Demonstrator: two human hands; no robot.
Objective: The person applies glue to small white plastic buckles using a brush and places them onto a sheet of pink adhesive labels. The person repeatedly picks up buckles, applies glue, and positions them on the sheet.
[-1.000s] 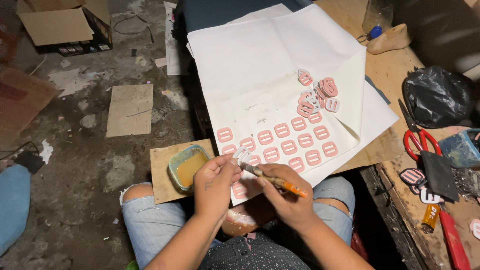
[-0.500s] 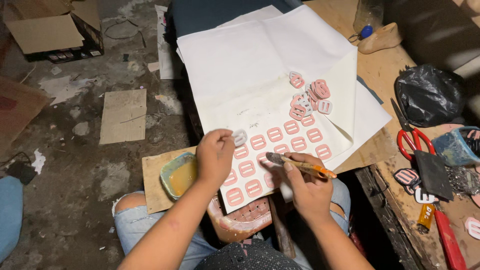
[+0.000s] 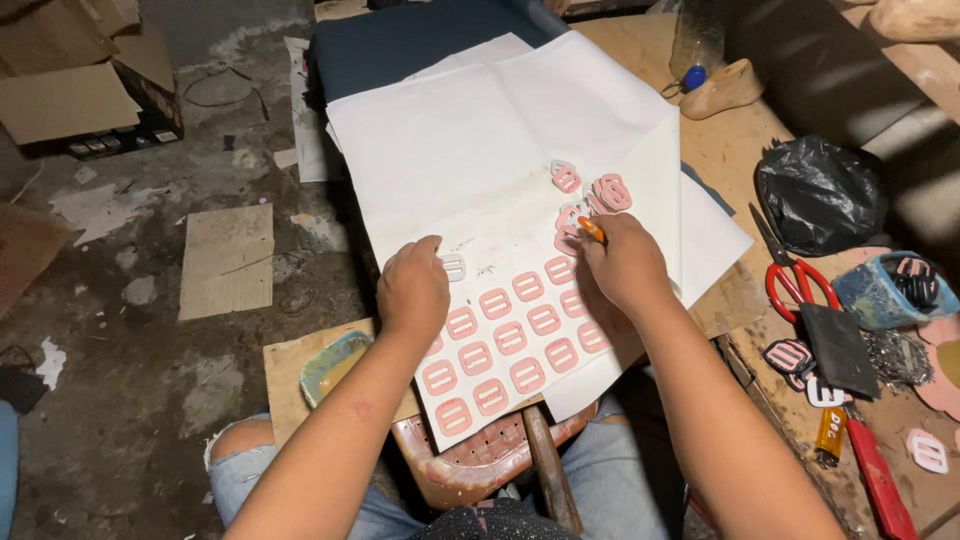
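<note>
Left hand (image 3: 413, 290) is pinching a pale buckle piece (image 3: 453, 267) at the grid's top-left on the white sheet (image 3: 480, 150), right hand (image 3: 622, 265) is gripping an orange-tipped brush (image 3: 591, 229) just right of it.

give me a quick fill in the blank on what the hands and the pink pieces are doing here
1. The left hand sets a pale piece down on the white ____.
2. The right hand holds a tool with an ____ handle.
3. The pink pieces lie in ____ on the paper sheet.
4. The scissors have ____ handles.

Missing words: paper; orange; rows; red
</note>
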